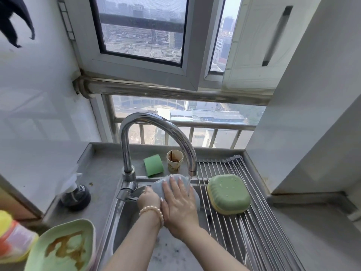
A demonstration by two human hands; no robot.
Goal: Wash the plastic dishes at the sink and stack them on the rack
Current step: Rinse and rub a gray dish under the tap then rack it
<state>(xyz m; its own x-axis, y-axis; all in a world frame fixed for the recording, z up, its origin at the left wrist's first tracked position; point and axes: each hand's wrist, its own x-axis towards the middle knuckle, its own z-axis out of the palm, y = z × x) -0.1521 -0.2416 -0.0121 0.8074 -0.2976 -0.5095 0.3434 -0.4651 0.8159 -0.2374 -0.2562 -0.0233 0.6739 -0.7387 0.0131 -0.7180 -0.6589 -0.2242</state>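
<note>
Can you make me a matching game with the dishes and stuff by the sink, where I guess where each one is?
Things:
1. green dish
2. blue-grey dish
3. stained green dish
4. paper cup

Places:
A. behind the faucet, on the counter
B. upside down on the rack
C. on the counter left of the sink
D. in both hands, under the water

Pairs: 1-B, 2-D, 3-C, 4-A
</note>
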